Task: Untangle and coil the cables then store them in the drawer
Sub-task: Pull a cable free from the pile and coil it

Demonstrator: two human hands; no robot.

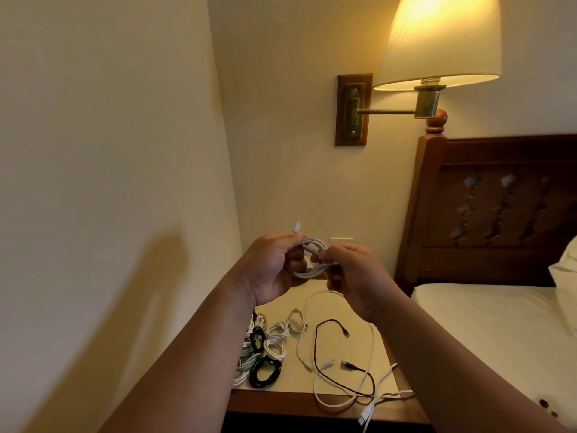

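Winding a white cable mid-frame, left hand and right hand both curl fingers round its loops; coiled cables lie lower centre, loose cables right of them await coiling.

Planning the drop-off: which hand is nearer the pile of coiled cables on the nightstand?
Left. Both grip the white cable; the left hand is above the pile of coiled cables, the right hand farther right, above loose cables.

Above the worktop, the left hand and right hand grip a white cable coil; coiled cables and loose cables lie below.
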